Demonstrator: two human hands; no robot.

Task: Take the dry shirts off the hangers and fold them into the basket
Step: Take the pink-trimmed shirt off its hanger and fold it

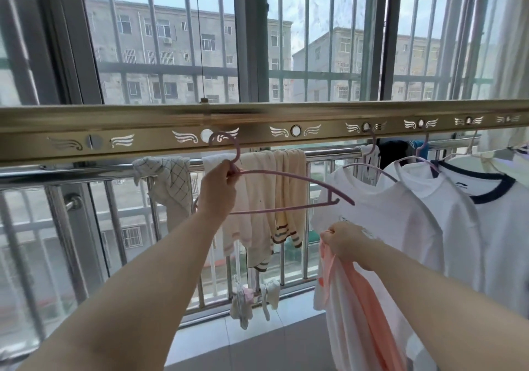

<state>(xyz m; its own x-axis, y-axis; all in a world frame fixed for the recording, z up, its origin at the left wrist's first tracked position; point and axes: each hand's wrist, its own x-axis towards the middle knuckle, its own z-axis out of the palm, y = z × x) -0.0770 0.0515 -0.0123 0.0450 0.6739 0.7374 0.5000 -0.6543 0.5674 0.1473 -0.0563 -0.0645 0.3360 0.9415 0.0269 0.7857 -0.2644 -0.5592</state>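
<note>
Where the steel railing (86, 168) runs along the left, a checked cloth (171, 181) is draped over it. Just right of the cloth, the left hand (217, 190) is raised, its fingers curled round the neck of a bare pink hanger (286, 174). The hanger's hook sits at a round hole in the gold rail (257, 115) above; whether it passes through the hole I cannot tell. Behind the hanger, cream garments (274, 193) hang over the railing. Low beneath them, small socks (270, 290) dangle near the tiled floor (257, 350). Further right and lower, the right hand (346, 241) is closed in a fist on the bunched top of a peach-and-white shirt (360, 307), which hangs from the fist toward the bottom edge. Behind that hand, white shirts (400, 213) hang in a row on hangers hooked to the rail. Farthest right among them is a navy-collared shirt (501, 227).
</note>
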